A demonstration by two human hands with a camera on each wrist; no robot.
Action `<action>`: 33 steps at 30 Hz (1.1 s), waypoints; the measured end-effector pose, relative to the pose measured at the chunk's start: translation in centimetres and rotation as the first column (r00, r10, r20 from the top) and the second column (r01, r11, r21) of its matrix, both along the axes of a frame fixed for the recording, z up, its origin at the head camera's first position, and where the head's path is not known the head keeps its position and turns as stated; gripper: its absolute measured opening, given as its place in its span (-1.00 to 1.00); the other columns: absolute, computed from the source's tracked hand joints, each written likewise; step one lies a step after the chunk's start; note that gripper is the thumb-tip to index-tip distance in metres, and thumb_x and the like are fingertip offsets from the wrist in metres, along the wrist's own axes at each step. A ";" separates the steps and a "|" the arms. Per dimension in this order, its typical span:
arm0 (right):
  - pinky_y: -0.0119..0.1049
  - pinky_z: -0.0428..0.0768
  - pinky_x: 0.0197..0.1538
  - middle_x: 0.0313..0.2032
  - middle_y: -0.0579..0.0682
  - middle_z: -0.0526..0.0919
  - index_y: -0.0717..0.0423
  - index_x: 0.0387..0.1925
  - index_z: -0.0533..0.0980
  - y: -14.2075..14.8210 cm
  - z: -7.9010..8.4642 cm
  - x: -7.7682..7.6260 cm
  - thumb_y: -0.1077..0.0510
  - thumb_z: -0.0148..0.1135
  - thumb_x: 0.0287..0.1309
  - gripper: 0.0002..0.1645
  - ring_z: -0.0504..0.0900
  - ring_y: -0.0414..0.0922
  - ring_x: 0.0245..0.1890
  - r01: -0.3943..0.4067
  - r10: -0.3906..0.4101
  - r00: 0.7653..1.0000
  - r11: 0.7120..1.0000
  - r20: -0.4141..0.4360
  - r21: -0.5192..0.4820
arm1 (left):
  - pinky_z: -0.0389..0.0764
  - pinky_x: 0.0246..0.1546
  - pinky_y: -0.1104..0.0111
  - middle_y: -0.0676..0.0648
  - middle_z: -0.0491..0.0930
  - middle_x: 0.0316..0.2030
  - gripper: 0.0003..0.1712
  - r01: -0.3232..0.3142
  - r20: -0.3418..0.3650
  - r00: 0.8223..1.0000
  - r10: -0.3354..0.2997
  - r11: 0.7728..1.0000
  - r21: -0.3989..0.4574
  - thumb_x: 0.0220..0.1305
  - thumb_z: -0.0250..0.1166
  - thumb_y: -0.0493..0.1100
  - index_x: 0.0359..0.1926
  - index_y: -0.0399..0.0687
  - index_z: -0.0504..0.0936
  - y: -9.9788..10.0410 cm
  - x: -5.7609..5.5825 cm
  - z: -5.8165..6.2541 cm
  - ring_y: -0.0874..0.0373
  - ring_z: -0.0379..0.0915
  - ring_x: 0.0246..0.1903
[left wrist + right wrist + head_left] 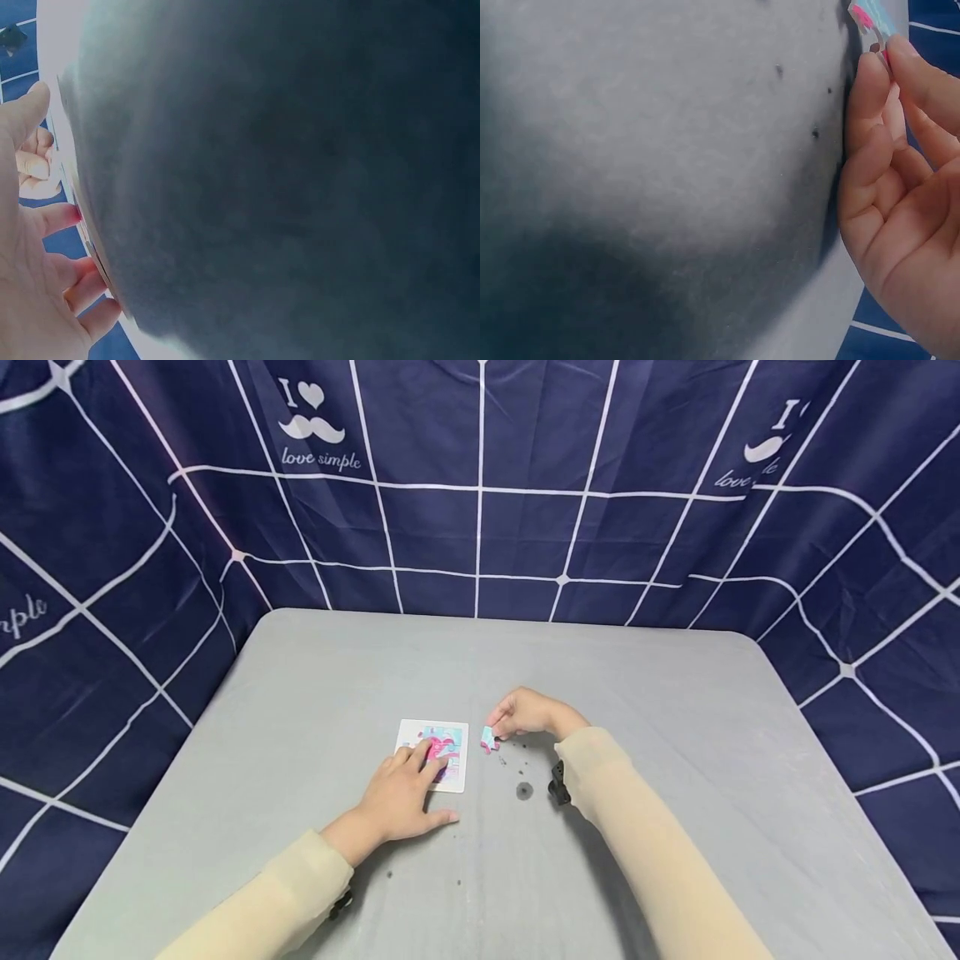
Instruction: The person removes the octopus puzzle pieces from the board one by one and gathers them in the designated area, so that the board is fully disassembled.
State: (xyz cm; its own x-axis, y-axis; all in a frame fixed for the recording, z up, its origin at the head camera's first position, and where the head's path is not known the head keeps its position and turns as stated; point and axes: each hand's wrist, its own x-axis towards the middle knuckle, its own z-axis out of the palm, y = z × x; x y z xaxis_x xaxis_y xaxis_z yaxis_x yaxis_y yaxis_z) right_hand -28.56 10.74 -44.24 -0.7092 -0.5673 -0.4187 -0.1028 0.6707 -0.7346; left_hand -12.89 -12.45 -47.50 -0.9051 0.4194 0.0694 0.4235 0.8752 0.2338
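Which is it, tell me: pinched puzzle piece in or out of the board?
Out. The right hand pinches the puzzle piece beside the board, with grey tabletop showing between.

Sleeves, two: we record a left sleeve [258,897] and a right sleeve [645,835], both long, plain, pale cream, ending at the wrist. Wrist devices, two, black: we note the left device [341,906], small, partly hidden by its sleeve, and the right device [558,783], compact, irregular in outline. Left hand [401,793] and right hand [527,712]: bare.
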 end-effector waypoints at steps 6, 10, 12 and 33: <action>-0.44 0.44 -0.48 -0.44 0.00 0.71 0.30 -0.18 0.65 0.2 0.3 0.2 0.32 0.33 0.07 -0.77 0.58 -0.27 -0.52 -0.046 0.047 0.997 0.999 -0.064 0.019 | 0.31 0.07 0.02 -0.33 0.24 0.30 -0.05 0.007 -0.007 1.000 -0.007 1.000 -0.016 0.01 0.23 0.46 0.26 -0.10 0.44 0.1 0.0 0.1 -0.20 0.23 0.16; -0.43 0.49 -0.45 -0.46 0.01 0.71 0.32 -0.22 0.65 0.1 0.5 0.4 0.36 0.33 0.05 -0.79 0.60 -0.26 -0.51 -0.051 0.055 0.994 0.998 -0.096 0.035 | 0.30 0.08 0.01 -0.33 0.24 0.30 -0.05 0.009 -0.001 1.000 -0.009 1.000 -0.009 0.02 0.23 0.45 0.26 -0.11 0.43 0.2 0.0 0.3 -0.22 0.22 0.17; -0.42 0.53 -0.39 -0.45 0.01 0.71 0.32 -0.23 0.66 0.0 0.6 0.5 0.37 0.33 0.04 -0.81 0.62 -0.25 -0.50 -0.051 0.056 0.992 0.998 -0.114 0.042 | 0.30 0.08 0.01 -0.33 0.24 0.30 -0.05 0.008 -0.002 1.000 -0.008 1.000 -0.007 0.02 0.23 0.44 0.26 -0.11 0.43 0.3 0.0 0.3 -0.22 0.22 0.17; -0.30 0.53 -0.17 -0.48 -0.11 0.70 0.12 -0.32 0.71 -0.4 0.6 1.4 0.27 0.42 -0.03 -0.85 0.60 -0.26 -0.45 -0.022 0.060 0.954 0.991 -0.293 0.132 | 0.34 0.04 0.03 -0.32 0.26 0.28 -0.05 0.008 -0.024 1.000 -0.008 1.000 -0.004 0.01 0.24 0.44 0.25 -0.12 0.45 0.2 0.0 0.0 -0.21 0.23 0.15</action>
